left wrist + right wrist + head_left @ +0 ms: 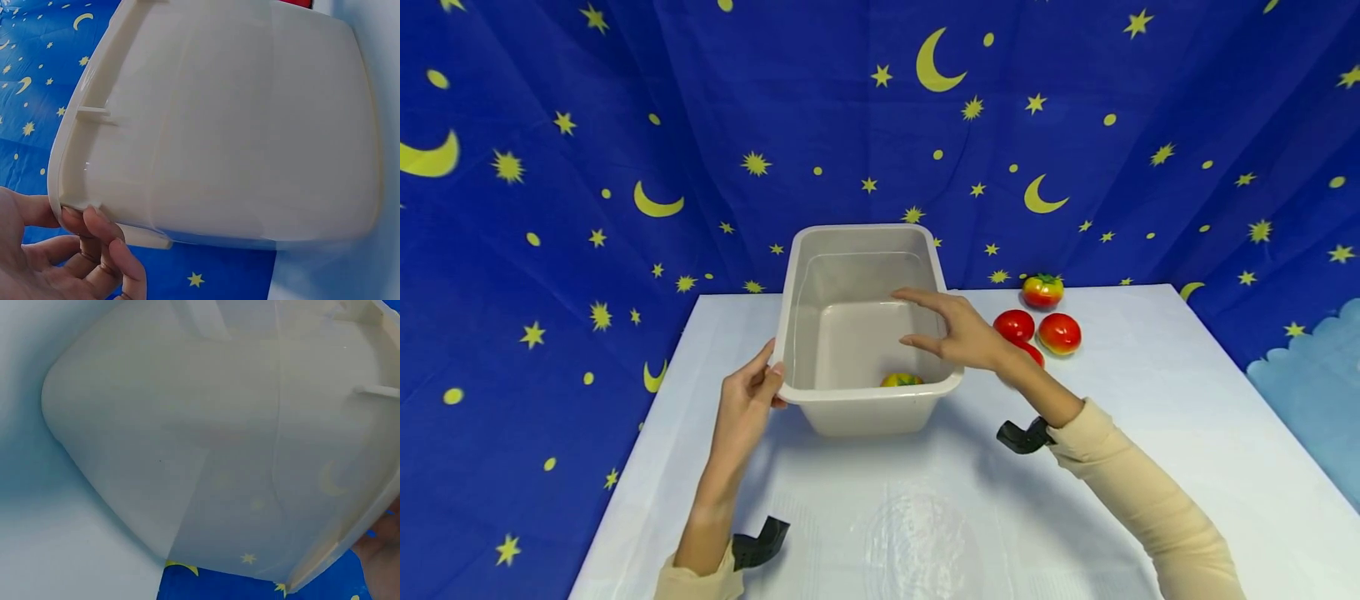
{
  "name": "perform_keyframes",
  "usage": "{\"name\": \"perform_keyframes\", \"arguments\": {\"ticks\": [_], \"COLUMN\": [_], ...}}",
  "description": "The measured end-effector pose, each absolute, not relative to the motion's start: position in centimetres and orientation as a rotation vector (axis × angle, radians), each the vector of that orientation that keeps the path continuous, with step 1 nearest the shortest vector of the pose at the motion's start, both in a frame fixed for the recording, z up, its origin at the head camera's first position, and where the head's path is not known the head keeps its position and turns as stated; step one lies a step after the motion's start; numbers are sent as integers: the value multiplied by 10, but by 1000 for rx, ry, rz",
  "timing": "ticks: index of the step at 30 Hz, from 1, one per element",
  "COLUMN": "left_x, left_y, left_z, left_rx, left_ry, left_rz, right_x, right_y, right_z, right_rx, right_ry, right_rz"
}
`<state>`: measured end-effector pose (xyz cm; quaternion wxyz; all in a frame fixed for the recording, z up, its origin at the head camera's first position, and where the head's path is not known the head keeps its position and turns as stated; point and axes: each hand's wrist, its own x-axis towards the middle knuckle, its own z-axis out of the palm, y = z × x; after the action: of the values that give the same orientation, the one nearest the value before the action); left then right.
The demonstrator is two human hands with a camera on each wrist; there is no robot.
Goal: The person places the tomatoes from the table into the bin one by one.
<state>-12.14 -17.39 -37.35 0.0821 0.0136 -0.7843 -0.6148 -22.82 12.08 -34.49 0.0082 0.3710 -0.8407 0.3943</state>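
A light grey plastic bin (867, 415) stands on the white table, its opening facing up. At the near left corner, my left hand (747, 393) grips the rim, thumb on top and fingers underneath. The left wrist view shows the fingertips (100, 222) pressed against the bin's underside lip. My right hand (961, 332) reaches over the right rim, thumb and fingers spread apart with nothing between them. Inside the bin, by its near wall, lies a yellow-and-green fruit (901, 380), mostly hidden by that wall. The bin's outer wall (187, 425) fills most of the right wrist view.
Right of the bin lie a red-and-yellow fruit with green leaves (1042, 291) and glossy red tomato-like fruits (1060, 334), one partly behind my right hand. A blue curtain (835, 117) with moons and stars hangs behind the white table (1150, 392).
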Motion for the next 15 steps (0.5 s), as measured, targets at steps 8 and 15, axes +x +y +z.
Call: {"name": "perform_keyframes", "arguments": {"ticks": [8, 15], "left_x": [-123, -121], "left_y": [-173, -174], "left_z": [-374, -374], "left_rx": [28, 39], "left_ry": [-2339, -2343], "left_rz": [-1838, -1836], "right_x": [-227, -226], "right_y": [143, 172], "right_z": [-340, -341], "right_rx": [1112, 982], "right_ry": [-2570, -2556], "right_rz": [1161, 1112]}}
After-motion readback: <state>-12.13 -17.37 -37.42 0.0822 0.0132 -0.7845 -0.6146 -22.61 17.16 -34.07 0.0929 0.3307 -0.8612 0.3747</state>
